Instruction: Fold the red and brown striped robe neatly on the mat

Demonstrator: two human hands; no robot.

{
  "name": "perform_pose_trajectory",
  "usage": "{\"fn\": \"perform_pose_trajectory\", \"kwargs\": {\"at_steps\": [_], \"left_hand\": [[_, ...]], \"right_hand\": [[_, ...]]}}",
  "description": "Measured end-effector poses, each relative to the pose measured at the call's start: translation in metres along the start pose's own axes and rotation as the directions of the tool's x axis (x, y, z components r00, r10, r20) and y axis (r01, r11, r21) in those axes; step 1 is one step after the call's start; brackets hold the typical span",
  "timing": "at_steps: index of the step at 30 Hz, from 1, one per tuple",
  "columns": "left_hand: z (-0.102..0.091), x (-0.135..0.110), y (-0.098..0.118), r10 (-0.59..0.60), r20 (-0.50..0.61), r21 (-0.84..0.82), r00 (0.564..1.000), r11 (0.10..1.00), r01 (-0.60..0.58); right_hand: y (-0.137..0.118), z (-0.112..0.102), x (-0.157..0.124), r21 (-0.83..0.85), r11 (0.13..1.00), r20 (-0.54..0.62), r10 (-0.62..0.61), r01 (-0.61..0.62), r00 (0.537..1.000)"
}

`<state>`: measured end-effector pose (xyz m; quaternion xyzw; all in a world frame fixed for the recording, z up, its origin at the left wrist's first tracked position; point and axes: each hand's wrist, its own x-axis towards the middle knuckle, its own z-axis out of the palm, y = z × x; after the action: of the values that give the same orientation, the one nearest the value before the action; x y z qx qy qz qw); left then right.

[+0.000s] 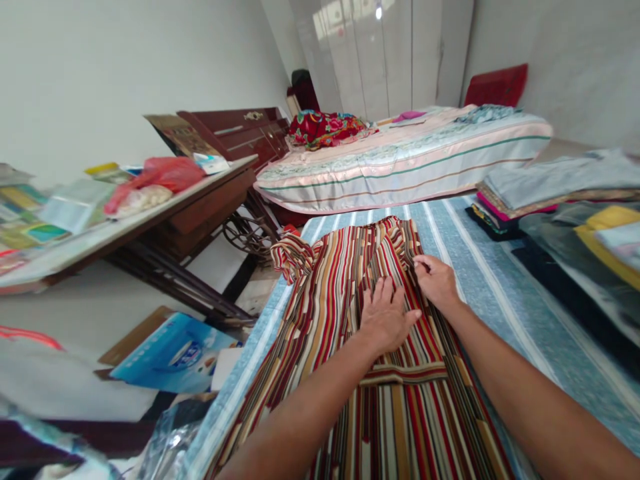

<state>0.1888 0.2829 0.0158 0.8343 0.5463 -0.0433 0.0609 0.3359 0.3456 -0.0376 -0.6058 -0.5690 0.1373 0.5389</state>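
Observation:
A striped dress point(330, 293) in red, tan, black and cream lies spread out lengthwise, its neck end away from me. My left hand point(387, 319) rests flat on its upper middle, fingers spread. At the right edge of the dress, near the sleeve, my right hand point(436, 281) is closed with thumb and fingers pinching the fabric. The left short sleeve point(291, 257) sticks out bunched to the side. Across the dress, below my left hand, runs a waistband point(405, 373). My forearms cover part of the lower dress.
Under the dress is a blue bedcover with white stripes point(490, 280). Folded clothes point(555, 183) are stacked at the right. To the left stand a sewing table point(200, 193) with a red plastic bag point(163, 177) and a blue box point(180, 353). Another bed point(400, 167) is beyond.

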Motion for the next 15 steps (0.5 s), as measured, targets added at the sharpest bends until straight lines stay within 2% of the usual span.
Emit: {"fn": "perform_pose_trajectory", "kwargs": {"at_steps": [4,8,11,15], "left_hand": [[0.014,-0.03,0.0,-0.009,-0.014,0.021,1.0,1.0,0.009],[0.021,-0.033,-0.003,0.006,0.013,-0.043,1.0,0.999,-0.005],[0.016,-0.031,-0.004,0.011,0.034,-0.079,0.999,0.997,-0.009],[-0.002,-0.035,-0.005,0.015,0.066,-0.153,0.998,0.988,-0.005]], "right_hand": [[-0.008,-0.008,0.005,-0.022,0.998,0.028,-0.053,0.054,0.998],[-0.029,-0.026,0.014,-0.049,0.992,0.04,-0.119,0.121,0.992],[-0.047,-0.039,0.009,-0.066,0.98,0.088,-0.18,0.186,0.98],[-0.062,-0.06,-0.022,-0.088,0.959,0.179,-0.249,0.268,0.952]]}}
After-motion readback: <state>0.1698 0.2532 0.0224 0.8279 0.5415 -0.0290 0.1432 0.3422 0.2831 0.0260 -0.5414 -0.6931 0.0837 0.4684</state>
